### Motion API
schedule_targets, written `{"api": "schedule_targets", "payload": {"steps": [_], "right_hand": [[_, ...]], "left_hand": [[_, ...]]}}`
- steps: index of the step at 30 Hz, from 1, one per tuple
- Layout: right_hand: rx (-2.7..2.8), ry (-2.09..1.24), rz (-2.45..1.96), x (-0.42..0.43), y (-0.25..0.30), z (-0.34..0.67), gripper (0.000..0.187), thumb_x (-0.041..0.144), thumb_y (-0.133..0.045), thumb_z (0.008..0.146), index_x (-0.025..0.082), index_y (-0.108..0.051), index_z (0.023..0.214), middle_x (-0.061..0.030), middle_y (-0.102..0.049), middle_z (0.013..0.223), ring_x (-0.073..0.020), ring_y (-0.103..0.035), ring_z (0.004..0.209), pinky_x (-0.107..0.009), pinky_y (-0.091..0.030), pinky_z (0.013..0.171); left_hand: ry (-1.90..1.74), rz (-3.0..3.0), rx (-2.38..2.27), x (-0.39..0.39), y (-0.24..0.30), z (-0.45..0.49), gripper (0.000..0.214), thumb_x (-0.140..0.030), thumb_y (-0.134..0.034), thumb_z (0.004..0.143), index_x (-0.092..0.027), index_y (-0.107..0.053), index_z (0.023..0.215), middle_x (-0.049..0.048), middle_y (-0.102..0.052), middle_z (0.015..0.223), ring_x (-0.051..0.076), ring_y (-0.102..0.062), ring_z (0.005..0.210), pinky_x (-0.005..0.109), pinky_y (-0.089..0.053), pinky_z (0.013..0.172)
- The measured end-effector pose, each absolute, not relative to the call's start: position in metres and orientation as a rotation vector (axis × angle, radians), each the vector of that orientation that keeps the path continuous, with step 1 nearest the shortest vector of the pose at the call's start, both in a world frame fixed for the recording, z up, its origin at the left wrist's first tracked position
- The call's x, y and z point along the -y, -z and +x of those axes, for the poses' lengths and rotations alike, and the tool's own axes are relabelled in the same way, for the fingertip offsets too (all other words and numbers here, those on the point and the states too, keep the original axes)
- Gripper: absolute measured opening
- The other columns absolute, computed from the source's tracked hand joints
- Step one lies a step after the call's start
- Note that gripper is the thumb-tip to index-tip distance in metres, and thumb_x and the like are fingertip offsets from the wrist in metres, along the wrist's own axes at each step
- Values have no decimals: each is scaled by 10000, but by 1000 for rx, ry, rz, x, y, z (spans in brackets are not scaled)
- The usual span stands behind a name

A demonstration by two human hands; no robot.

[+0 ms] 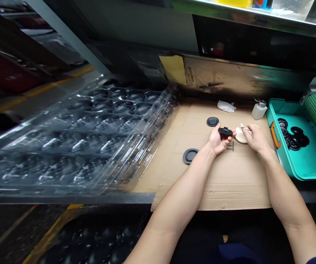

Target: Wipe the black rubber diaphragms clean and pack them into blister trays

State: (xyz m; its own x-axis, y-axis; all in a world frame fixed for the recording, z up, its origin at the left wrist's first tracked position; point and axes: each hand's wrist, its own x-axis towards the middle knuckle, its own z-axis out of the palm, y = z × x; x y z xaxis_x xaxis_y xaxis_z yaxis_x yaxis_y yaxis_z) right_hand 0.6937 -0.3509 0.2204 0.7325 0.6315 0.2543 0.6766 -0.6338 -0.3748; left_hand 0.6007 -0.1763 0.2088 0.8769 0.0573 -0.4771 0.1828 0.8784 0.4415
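Observation:
My left hand (pixel 217 141) is closed around a small black round cap (pixel 225 131), held tilted above the cardboard. Close by on the right, my right hand (pixel 254 137) pinches a small white cloth (pixel 243 126); its exact shape is partly hidden by the fingers. A round cream-coloured pad (pixel 240 136) lies under and beside those fingertips. Two more black round caps rest on the cardboard sheet (pixel 229 183): one cap (pixel 212 121) just beyond my left hand, the other cap (pixel 190 156) by my left forearm, which covers part of its edge.
Stacked clear plastic trays (pixel 86 146) with black parts in their pockets fill the left side. A teal bin (pixel 298 165) holding several black caps stands at right. A white pump bottle (pixel 259 110) and a crumpled white wipe (pixel 226 106) sit at the back.

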Motion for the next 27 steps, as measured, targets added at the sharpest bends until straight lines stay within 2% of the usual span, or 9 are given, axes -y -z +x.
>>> {"api": "schedule_targets", "payload": {"steps": [6, 11, 15, 20, 24, 27], "right_hand": [[1098, 96, -2312, 336, -218, 678, 352, 197, -384, 974, 159, -619, 1233, -130, -706, 1185, -238, -646, 1066, -322, -478, 922], [1222, 11, -2314, 337, -218, 674, 291, 286, -437, 1046, 195, -683, 1172, -78, -740, 1120, -193, -664, 1018, -266, -457, 922], [1222, 23, -2430, 339, -222, 671, 277, 329, -462, 1049, 231, -720, 1086, -43, -747, 1043, -183, -656, 922, -259, -433, 815], [1308, 78, -2466, 335, -224, 668, 261, 245, -461, 1013, 203, -713, 956, -54, -741, 955, -184, -640, 871, -263, -405, 766], [1335, 153, -2467, 331, -223, 666, 270, 225, -436, 1009, 190, -701, 973, -71, -743, 999, -184, -639, 875, -262, -411, 797], [1320, 137, -2527, 330, -224, 665, 250, 231, -465, 995, 198, -703, 928, -62, -755, 958, -190, -645, 861, -270, -398, 762]], "left_hand": [[131, 733, -488, 185, -199, 602, 729, -638, -272, 1040, -57, -713, 1022, 153, -695, 650, 144, -562, 405, 210, -367, 320], [138, 829, -445, 191, -200, 601, 687, -621, -242, 1052, -129, -689, 882, 118, -686, 607, 140, -569, 396, 199, -367, 322], [120, 933, -413, 196, -199, 598, 625, -656, -404, 1017, -130, -676, 816, 118, -674, 574, 150, -578, 368, 211, -367, 326], [75, 1025, -458, 202, -193, 598, 565, -603, -480, 1016, -139, -695, 775, 90, -633, 498, 146, -536, 335, 217, -329, 321], [30, 1106, -455, 203, -192, 600, 562, -558, -462, 1030, -141, -716, 750, 91, -622, 487, 155, -531, 354, 237, -338, 348], [19, 1158, -453, 203, -195, 599, 588, -540, -437, 1037, -148, -683, 674, 110, -638, 514, 158, -538, 375, 246, -345, 362]]}}
